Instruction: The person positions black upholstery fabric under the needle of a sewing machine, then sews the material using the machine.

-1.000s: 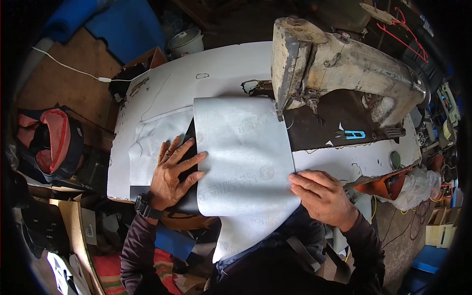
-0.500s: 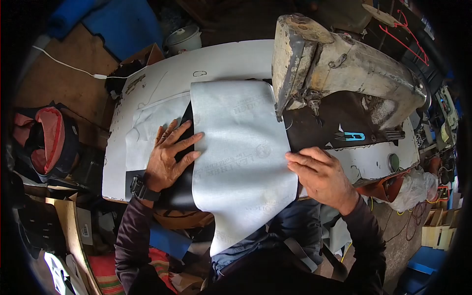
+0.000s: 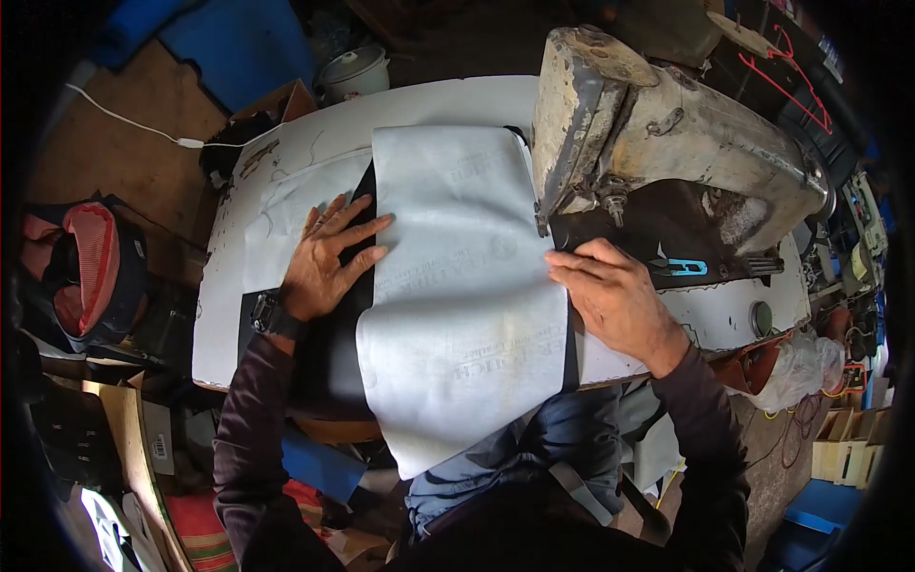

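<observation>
Grey sheet lies on the counter, just left of the sewing machine head, over a black layer.

Left hand: flat, fingers spread, pressing across the sheet's left edge and the black layer. It grips nothing.

Right hand: flat, palm down, fingertips on the sheet's right edge just below the needle end. No grip either.

Risks, my read:
- Right fingertips sit close to the needle.
- The sheet's near end hangs off the counter onto the lap, and that weight could drag or skew it.
- With flat pressure only, the layers could slip apart.

Long axis runs front to back. Far end points away from the person; near end drifts slightly left.
</observation>
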The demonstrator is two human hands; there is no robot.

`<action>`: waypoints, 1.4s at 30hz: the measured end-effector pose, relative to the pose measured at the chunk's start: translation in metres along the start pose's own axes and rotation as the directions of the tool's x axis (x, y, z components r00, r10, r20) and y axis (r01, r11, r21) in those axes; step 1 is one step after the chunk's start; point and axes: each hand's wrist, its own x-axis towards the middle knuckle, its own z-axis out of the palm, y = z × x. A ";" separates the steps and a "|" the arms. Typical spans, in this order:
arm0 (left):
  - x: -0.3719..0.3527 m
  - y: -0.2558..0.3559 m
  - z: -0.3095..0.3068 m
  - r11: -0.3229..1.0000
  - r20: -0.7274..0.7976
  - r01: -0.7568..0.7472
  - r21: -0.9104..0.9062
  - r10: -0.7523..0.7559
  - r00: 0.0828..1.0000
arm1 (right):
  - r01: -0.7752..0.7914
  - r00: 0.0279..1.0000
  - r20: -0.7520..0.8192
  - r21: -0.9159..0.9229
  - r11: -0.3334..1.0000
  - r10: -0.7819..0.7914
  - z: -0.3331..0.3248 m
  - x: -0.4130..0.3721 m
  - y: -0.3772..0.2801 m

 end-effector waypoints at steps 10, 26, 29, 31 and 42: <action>0.027 -0.026 0.011 0.998 -0.069 -0.068 0.010 0.069 0.995 | -0.025 1.000 -0.016 -0.213 0.977 0.022 0.013 0.003 -0.003; 0.030 -0.028 0.019 0.985 -0.213 -0.145 0.094 0.162 0.963 | -0.298 0.783 0.248 0.955 -0.006 0.570 0.180 -0.131 -0.120; 0.027 -0.020 0.014 0.986 -0.227 -0.133 0.099 0.153 0.962 | -0.510 0.807 0.404 0.844 0.164 0.430 0.153 -0.123 -0.117; 0.029 -0.025 0.015 0.985 -0.223 -0.113 0.128 0.140 0.965 | -0.542 0.823 0.423 0.784 0.301 0.380 0.099 -0.130 -0.142; 0.036 -0.016 0.014 0.930 -0.374 -0.016 0.367 0.163 0.913 | -0.388 0.593 0.626 0.773 -0.502 0.507 0.034 -0.185 -0.238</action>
